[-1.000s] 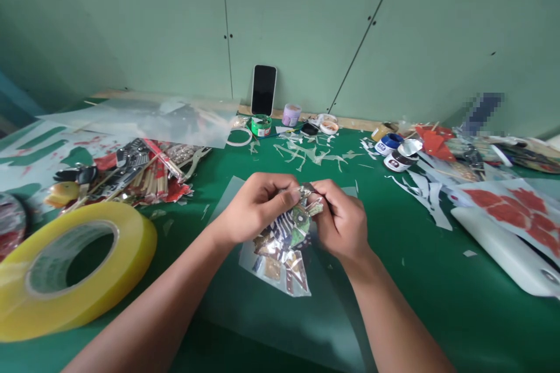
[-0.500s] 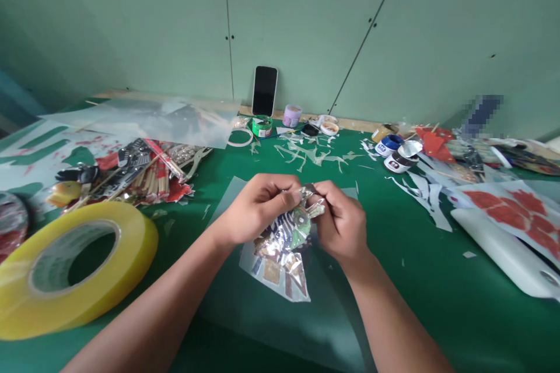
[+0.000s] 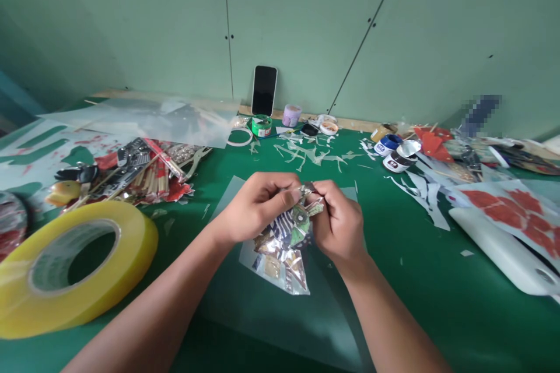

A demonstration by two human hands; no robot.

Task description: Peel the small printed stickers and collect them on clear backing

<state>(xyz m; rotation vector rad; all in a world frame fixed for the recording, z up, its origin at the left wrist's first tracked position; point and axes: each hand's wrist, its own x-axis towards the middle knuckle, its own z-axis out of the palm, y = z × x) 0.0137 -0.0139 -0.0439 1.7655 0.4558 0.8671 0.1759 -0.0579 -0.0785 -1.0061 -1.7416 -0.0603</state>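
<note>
Both my hands meet over the middle of the green table (image 3: 394, 280). My left hand (image 3: 256, 207) and my right hand (image 3: 336, 221) each pinch the top edge of a crinkled, shiny plastic-covered picture cutout (image 3: 284, 242) with striped, green and brown printed shapes. Its lower part hangs down over a clear plastic sheet (image 3: 280, 315) lying flat under my wrists. The fingers of both hands are closed on the cutout's upper end, thumbs nearly touching.
A big yellow tape roll (image 3: 74, 271) lies front left. Bamboo sticks, pliers and printed scraps (image 3: 140, 172) pile behind it. A black phone (image 3: 264, 90) leans on the wall, with small paint pots (image 3: 396, 151) and paper trimmings (image 3: 306, 151) nearby. A white tray with red cutouts (image 3: 507, 227) sits right.
The hands and the cutout stay in nearly the same place; the fingers shift slightly at its top edge and the hanging part sways a little.
</note>
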